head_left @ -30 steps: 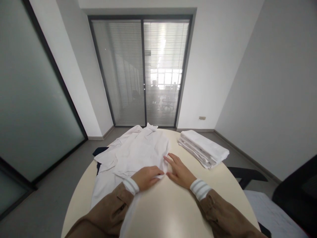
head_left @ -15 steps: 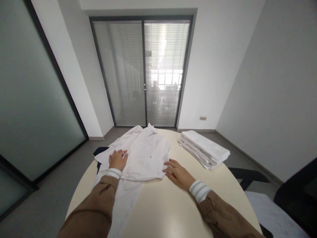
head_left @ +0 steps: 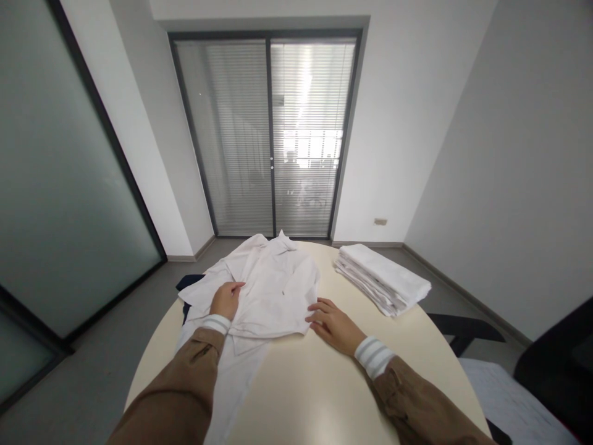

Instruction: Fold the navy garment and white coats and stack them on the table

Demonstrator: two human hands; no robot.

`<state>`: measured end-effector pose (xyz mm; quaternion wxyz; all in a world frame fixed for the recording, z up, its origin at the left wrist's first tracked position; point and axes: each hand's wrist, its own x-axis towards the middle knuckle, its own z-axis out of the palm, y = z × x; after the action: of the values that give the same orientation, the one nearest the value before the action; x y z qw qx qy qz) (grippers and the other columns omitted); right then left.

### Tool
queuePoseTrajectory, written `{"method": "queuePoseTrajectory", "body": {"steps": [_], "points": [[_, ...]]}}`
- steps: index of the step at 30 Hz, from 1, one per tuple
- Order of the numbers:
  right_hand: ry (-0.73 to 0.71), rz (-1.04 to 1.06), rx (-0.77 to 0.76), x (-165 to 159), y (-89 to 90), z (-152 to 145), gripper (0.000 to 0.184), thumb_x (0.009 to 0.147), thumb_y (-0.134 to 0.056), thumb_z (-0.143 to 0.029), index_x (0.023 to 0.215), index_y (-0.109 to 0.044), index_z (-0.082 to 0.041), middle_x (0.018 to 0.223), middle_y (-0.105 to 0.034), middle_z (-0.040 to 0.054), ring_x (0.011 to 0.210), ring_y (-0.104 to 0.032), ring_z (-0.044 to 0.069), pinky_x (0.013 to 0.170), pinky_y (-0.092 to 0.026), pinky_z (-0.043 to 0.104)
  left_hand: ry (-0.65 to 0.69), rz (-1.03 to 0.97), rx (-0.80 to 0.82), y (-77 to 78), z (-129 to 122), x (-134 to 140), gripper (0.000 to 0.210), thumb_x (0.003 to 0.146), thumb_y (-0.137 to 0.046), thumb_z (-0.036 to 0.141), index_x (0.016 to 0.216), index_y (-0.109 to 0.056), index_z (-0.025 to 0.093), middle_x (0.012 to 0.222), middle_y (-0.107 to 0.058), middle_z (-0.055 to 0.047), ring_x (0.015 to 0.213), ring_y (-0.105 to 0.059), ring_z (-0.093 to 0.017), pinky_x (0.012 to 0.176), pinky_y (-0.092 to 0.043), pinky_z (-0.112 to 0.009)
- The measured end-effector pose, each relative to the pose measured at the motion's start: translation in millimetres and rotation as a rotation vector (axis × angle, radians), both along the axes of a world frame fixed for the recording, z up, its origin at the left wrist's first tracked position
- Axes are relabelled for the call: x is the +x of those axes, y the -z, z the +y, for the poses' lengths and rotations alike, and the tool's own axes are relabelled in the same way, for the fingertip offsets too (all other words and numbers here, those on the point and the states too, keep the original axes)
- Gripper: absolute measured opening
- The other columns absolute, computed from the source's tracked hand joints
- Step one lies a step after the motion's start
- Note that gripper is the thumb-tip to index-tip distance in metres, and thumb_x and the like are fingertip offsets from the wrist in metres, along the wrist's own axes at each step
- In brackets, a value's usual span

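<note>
A white shirt lies spread on the round table, its collar at the far end and a small dark mark near its middle. My left hand is on the left part of the shirt, fingers drawn together on the fabric and the thumb side pointing right; most of its fingertips are hidden. At the shirt's right lower edge rests my right hand, open, with fingers apart and fingertips touching the cloth. White cloth also hangs toward me under my left forearm.
A stack of folded white cloths lies at the table's right. Dark blue fabric peeks out at the left edge. The cream round table stands before a glass door with blinds. A black chair is at the right.
My left hand has turned and shifted slightly right, its spread fingers now drawn together on the shirt. The right hand stays in place.
</note>
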<state>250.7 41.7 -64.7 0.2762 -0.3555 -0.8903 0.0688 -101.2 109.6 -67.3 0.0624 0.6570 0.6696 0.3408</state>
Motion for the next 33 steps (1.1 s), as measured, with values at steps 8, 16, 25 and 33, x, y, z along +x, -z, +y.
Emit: {"method": "queuePoseTrajectory", "body": {"steps": [8,16,25,33], "points": [[0.018,-0.003,-0.015,-1.1,-2.0,-0.1,0.018,0.093,-0.058,-0.023,0.103,-0.072,-0.023,0.110,-0.069,0.0088,0.118,-0.055,0.024,0.107,-0.043,0.046,0.459,-0.043,0.171,-8.4,-17.4,33.8,0.039,0.077,-0.036,-0.001,0.078,-0.068,0.021,0.097,-0.065,-0.005,0.113,-0.063,-0.020,0.097,-0.049,-0.032],[0.015,-0.015,-0.042,-2.2,-4.5,-1.9,0.018,0.092,-0.057,-0.022,0.104,-0.069,-0.023,0.110,-0.068,0.0087,0.119,-0.053,0.025,0.107,-0.042,0.047,0.738,-0.228,0.181,-20.3,-36.2,55.7,0.033,0.080,-0.040,0.001,0.079,-0.067,0.019,0.089,-0.064,-0.005,0.090,-0.063,-0.017,0.085,-0.048,-0.030],[0.037,-0.057,-0.049,-0.7,-4.9,-2.6,0.062,0.086,-0.055,-0.012,0.146,-0.044,-0.022,0.109,-0.064,0.0101,0.109,-0.053,0.026,0.099,-0.047,0.045,1.172,-0.234,-0.159,-40.7,-93.3,117.8,0.035,0.066,-0.041,-0.003,0.073,-0.068,0.018,0.079,-0.067,-0.002,0.079,-0.062,-0.015,0.081,-0.047,-0.026],[0.105,0.202,-0.183,-1.7,-5.8,-1.5,0.023,0.098,-0.038,-0.022,0.108,-0.058,-0.021,0.102,-0.065,0.0084,0.097,-0.059,0.022,0.089,-0.047,0.038,0.744,-0.400,0.039,-69.3,-82.9,98.2,0.022,0.092,-0.053,0.031,0.103,-0.069,0.020,0.105,-0.071,-0.008,0.101,-0.064,-0.022,0.094,-0.048,-0.032]]}}
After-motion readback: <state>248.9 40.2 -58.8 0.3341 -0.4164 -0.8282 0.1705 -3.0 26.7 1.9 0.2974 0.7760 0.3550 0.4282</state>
